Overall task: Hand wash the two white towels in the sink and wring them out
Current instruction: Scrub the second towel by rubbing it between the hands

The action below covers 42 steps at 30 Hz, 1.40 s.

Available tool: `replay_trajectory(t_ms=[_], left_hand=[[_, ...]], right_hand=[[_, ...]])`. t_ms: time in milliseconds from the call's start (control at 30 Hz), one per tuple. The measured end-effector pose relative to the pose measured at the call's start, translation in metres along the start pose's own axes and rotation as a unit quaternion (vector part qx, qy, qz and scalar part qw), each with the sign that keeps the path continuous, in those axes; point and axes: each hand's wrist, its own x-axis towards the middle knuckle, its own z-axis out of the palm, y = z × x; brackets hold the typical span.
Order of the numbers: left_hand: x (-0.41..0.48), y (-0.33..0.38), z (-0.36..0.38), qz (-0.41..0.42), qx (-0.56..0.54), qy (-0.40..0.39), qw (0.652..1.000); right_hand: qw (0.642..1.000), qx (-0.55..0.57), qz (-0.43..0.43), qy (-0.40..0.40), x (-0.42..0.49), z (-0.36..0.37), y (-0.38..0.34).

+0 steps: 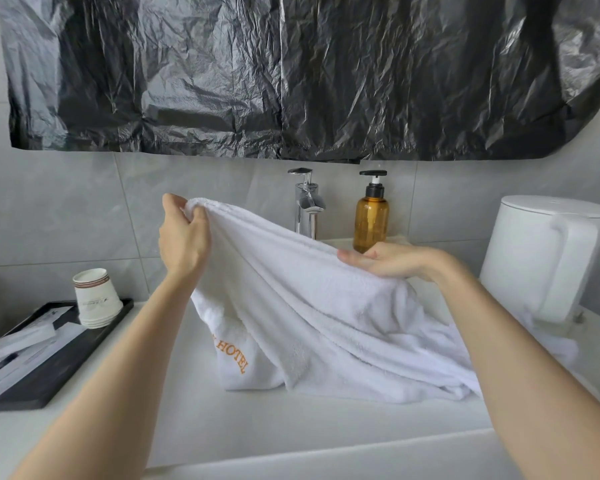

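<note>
A large white towel [312,306] with orange "HOTEL" lettering hangs over the white sink [291,427]. My left hand [182,237] grips its raised left corner, high above the basin. My right hand [392,259] pinches the upper edge further right, in front of the soap bottle. The cloth sags between the two hands and its lower folds rest in the basin and on the right counter. I cannot make out a second towel as separate from this bundle. The chrome tap [307,202] stands behind the towel; no water is seen running.
An amber pump soap bottle [371,220] stands right of the tap. A white kettle [544,258] sits on the right counter. On the left, a black tray [49,368] holds stacked paper cups [96,299] and wrapped items. Black plastic sheeting [309,74] covers the wall above.
</note>
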Motion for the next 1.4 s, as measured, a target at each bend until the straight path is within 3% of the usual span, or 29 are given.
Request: replay_trajectory(t_ms=[100,233,367,500,633,733,933,1100,1233,1333,1400], left_hand=[[0.002,-0.003,-0.002,-0.021,-0.022,0.009,0.999],[0.004,-0.007,-0.003,-0.05,-0.013,0.001,0.999],[0.009,-0.014,0.004,-0.079,0.045,-0.09,0.992],[0.001,-0.005,0.008,-0.117,0.043,-0.203,0.971],[-0.024,0.027,0.012,-0.223,-0.083,-0.292,0.926],[-0.049,0.044,0.025,-0.255,-0.142,-0.329,0.898],[-0.086,0.045,0.046,-0.231,-0.263,-0.354,0.867],[-0.098,0.047,0.05,-0.22,-0.275,-0.37,0.859],[-0.091,0.042,0.047,-0.239,-0.289,-0.329,0.867],[-0.096,0.044,0.049,-0.246,-0.283,-0.36,0.854],[-0.094,0.047,0.048,-0.247,-0.289,-0.358,0.853]], right_hand=[[0.998,-0.045,0.004,-0.05,-0.001,-0.002,0.004],[0.987,0.145,-0.046,0.044,-0.001,-0.012,0.012],[0.921,0.336,-0.086,0.18,-0.003,-0.021,0.006],[0.836,0.486,-0.082,0.242,-0.007,-0.023,-0.003],[0.796,0.55,-0.027,0.253,-0.008,-0.017,-0.016],[0.804,0.542,-0.047,0.239,-0.002,0.0,-0.033],[0.827,0.442,-0.196,0.288,0.012,0.059,-0.065],[0.799,0.408,-0.127,0.423,0.024,0.063,-0.062],[0.855,0.287,-0.2,0.383,0.013,0.081,-0.067],[0.84,0.306,-0.127,0.43,0.025,0.063,-0.066],[0.831,0.304,-0.135,0.445,0.022,0.07,-0.067]])
